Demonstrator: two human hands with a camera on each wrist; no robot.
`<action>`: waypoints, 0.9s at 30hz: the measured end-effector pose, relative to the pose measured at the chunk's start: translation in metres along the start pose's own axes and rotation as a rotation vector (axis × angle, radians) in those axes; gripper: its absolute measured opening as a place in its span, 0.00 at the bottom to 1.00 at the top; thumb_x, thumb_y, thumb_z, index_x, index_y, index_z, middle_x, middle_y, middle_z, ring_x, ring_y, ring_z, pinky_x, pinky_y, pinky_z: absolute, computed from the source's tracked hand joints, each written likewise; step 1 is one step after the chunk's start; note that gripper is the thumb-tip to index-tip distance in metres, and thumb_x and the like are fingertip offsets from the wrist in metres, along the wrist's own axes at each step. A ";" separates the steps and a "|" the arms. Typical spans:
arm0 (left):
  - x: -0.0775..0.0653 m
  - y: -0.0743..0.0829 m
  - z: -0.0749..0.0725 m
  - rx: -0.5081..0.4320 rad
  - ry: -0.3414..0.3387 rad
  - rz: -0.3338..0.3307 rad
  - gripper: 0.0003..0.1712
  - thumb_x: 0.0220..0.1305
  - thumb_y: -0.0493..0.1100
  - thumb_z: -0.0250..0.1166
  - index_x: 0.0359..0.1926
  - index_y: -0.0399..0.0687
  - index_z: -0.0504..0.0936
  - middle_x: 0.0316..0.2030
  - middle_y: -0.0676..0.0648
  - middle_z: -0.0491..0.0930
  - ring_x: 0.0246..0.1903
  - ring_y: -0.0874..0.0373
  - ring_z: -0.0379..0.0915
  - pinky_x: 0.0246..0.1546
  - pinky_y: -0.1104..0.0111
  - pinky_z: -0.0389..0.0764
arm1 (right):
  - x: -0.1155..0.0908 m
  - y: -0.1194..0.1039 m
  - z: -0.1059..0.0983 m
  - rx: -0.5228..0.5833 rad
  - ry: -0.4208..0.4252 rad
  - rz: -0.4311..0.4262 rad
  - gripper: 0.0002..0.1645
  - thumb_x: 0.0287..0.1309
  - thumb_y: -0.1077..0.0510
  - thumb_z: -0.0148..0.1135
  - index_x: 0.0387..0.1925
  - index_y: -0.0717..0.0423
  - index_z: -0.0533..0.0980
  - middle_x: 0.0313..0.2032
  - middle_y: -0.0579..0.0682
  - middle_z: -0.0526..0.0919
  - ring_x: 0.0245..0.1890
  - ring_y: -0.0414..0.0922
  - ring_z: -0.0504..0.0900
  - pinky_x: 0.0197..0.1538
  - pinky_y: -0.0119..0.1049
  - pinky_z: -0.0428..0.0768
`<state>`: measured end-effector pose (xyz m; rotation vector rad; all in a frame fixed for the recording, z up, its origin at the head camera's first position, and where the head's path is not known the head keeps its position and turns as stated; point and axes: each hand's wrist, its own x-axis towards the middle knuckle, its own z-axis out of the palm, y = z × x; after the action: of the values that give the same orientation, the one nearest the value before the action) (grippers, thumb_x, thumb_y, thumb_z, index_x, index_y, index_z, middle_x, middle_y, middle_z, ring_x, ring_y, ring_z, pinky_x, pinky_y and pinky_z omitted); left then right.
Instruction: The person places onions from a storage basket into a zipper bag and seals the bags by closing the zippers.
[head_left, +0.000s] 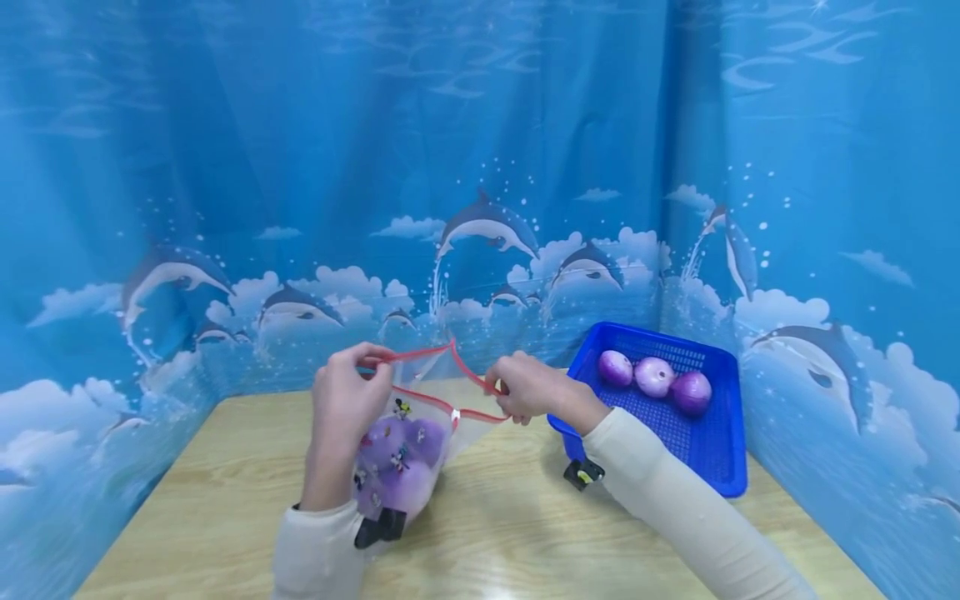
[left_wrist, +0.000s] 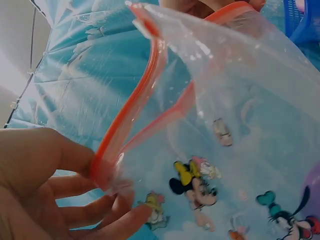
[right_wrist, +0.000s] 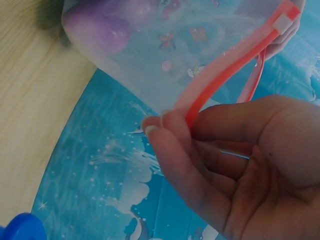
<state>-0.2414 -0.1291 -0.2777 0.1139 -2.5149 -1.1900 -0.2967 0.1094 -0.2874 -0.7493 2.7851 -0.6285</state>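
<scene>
A clear zip bag (head_left: 450, 429) with cartoon prints and a red zip edge hangs between both hands, its mouth spread apart. Several purple onions (head_left: 408, 483) fill its lower part, close over the table. My left hand (head_left: 351, 400) pinches the left end of the red edge between thumb and fingers. At the opposite end, my right hand (head_left: 528, 385) pinches the same edge, as the right wrist view also shows. A white slider (right_wrist: 282, 23) sits on the zip strip, between the hands in the head view.
To the right, a blue plastic basket (head_left: 731, 433) holds three purple onions (head_left: 654, 377) near its far side, beyond my right forearm. The wooden table (head_left: 517, 533) reaches back to a blue curtain (head_left: 480, 125) printed with dolphins. Black camera mounts sit on both wrists.
</scene>
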 end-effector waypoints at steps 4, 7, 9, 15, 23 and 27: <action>0.001 -0.003 -0.001 -0.002 -0.163 -0.012 0.18 0.68 0.40 0.58 0.55 0.49 0.85 0.53 0.39 0.84 0.23 0.57 0.71 0.18 0.71 0.70 | 0.002 0.007 0.002 -0.038 -0.017 0.024 0.16 0.64 0.69 0.64 0.53 0.61 0.82 0.26 0.52 0.85 0.22 0.48 0.86 0.26 0.33 0.88; 0.001 -0.004 0.002 -0.043 -0.271 0.005 0.17 0.68 0.39 0.59 0.55 0.47 0.85 0.52 0.39 0.85 0.24 0.58 0.75 0.20 0.70 0.74 | 0.003 0.013 0.002 -0.060 -0.037 0.050 0.18 0.63 0.70 0.65 0.54 0.61 0.82 0.27 0.53 0.85 0.23 0.49 0.86 0.27 0.35 0.88; 0.001 -0.005 0.005 -0.082 -0.320 0.008 0.15 0.69 0.38 0.59 0.54 0.45 0.84 0.52 0.39 0.85 0.28 0.57 0.79 0.26 0.67 0.82 | 0.003 0.016 0.003 -0.069 -0.054 0.069 0.19 0.62 0.71 0.65 0.55 0.61 0.82 0.27 0.53 0.85 0.24 0.51 0.87 0.29 0.38 0.90; 0.000 -0.009 0.019 -0.198 -0.388 -0.011 0.13 0.72 0.36 0.57 0.53 0.42 0.83 0.51 0.38 0.84 0.39 0.53 0.84 0.45 0.58 0.91 | 0.001 0.023 0.004 -0.099 -0.108 0.093 0.22 0.61 0.72 0.65 0.57 0.60 0.81 0.29 0.53 0.84 0.25 0.52 0.87 0.32 0.44 0.91; -0.005 -0.012 0.035 -0.269 -0.370 -0.044 0.13 0.72 0.36 0.58 0.52 0.40 0.84 0.51 0.37 0.84 0.36 0.54 0.84 0.43 0.59 0.91 | -0.002 0.025 0.004 -0.122 -0.106 0.055 0.17 0.64 0.69 0.65 0.54 0.59 0.82 0.33 0.54 0.85 0.26 0.52 0.87 0.28 0.37 0.88; -0.009 -0.013 0.039 -0.259 -0.373 -0.034 0.12 0.71 0.36 0.58 0.51 0.42 0.83 0.52 0.38 0.84 0.36 0.53 0.83 0.40 0.60 0.90 | -0.001 0.027 0.008 -0.120 -0.090 0.037 0.11 0.67 0.69 0.62 0.47 0.59 0.85 0.36 0.55 0.87 0.25 0.48 0.84 0.27 0.34 0.86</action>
<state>-0.2471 -0.1073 -0.3132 -0.1448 -2.6397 -1.6715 -0.3054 0.1287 -0.3063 -0.7279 2.7659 -0.4135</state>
